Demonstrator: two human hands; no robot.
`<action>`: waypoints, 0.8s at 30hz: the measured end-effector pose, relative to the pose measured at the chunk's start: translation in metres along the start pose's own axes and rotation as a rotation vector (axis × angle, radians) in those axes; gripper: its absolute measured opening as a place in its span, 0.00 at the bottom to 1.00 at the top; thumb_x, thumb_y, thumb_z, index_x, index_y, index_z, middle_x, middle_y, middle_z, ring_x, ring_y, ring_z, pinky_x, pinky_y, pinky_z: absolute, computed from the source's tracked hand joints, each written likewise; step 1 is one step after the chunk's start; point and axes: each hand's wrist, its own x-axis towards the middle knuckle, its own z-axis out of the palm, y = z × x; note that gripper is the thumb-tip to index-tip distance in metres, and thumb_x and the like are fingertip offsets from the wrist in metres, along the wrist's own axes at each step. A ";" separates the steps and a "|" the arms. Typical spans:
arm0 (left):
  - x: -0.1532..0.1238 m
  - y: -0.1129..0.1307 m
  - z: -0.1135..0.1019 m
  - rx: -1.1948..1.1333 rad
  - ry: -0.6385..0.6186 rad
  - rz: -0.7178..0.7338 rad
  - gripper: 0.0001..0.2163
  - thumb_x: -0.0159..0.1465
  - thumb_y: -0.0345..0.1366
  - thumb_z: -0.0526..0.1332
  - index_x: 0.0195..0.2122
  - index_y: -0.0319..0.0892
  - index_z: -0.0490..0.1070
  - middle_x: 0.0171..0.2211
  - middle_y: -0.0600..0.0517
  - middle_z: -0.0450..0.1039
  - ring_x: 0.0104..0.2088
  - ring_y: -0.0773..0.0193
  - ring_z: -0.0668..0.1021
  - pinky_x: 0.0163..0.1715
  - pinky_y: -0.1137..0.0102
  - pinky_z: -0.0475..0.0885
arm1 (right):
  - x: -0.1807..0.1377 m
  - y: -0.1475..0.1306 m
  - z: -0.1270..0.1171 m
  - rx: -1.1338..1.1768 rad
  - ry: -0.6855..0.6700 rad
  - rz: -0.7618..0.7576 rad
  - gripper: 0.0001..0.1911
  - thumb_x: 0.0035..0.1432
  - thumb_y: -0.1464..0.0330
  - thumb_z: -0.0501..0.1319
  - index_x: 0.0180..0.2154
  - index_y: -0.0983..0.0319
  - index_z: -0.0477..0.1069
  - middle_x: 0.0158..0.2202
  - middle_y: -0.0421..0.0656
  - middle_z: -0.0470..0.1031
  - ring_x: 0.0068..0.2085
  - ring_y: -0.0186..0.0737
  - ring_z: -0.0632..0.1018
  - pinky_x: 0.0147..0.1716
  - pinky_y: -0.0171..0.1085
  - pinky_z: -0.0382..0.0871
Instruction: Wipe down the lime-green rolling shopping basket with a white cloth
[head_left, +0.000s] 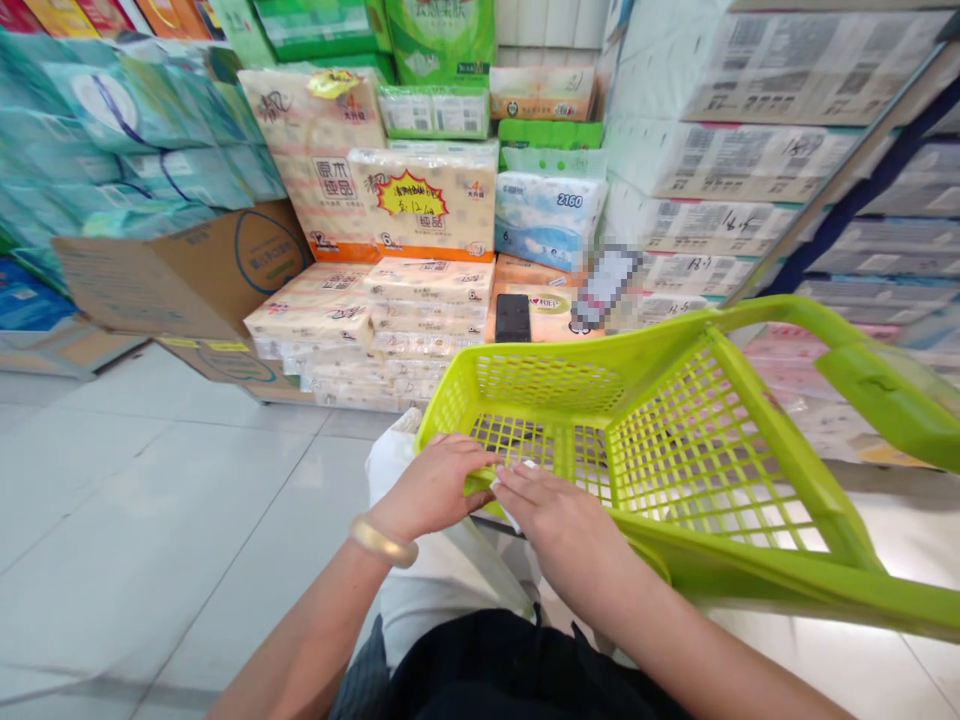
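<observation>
A yellow-green plastic shopping cart with a lattice basket stands in front of me, its handle off to the right. My left hand, a gold bangle on its wrist, grips the near left corner of the basket rim, fingers over the top and thumb below. Close beside it, my right hand presses a small white tissue-like piece against the same rim. Most of that white piece is hidden under the fingers. Through the basket's lattice, I see no goods inside.
Stacked tissue packs rise behind the cart. A black phone lies on an orange pack. An opened cardboard box sticks out at left, near teal packs. More white packs tower at right. Pale floor tiles spread at left.
</observation>
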 end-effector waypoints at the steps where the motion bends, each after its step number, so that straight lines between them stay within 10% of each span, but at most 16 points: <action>1: 0.001 0.000 0.001 0.009 -0.014 -0.009 0.15 0.60 0.38 0.66 0.48 0.46 0.75 0.44 0.49 0.79 0.48 0.56 0.77 0.49 0.64 0.68 | -0.007 0.003 -0.004 0.001 -0.008 0.005 0.20 0.59 0.81 0.56 0.51 0.67 0.75 0.54 0.51 0.76 0.55 0.46 0.77 0.56 0.44 0.71; 24: 0.005 0.000 0.002 0.062 -0.092 -0.112 0.07 0.62 0.37 0.61 0.38 0.50 0.79 0.36 0.55 0.82 0.38 0.61 0.80 0.34 0.72 0.67 | -0.037 0.018 -0.033 -0.042 -0.051 0.104 0.21 0.55 0.83 0.58 0.47 0.62 0.77 0.51 0.50 0.78 0.51 0.46 0.80 0.52 0.41 0.74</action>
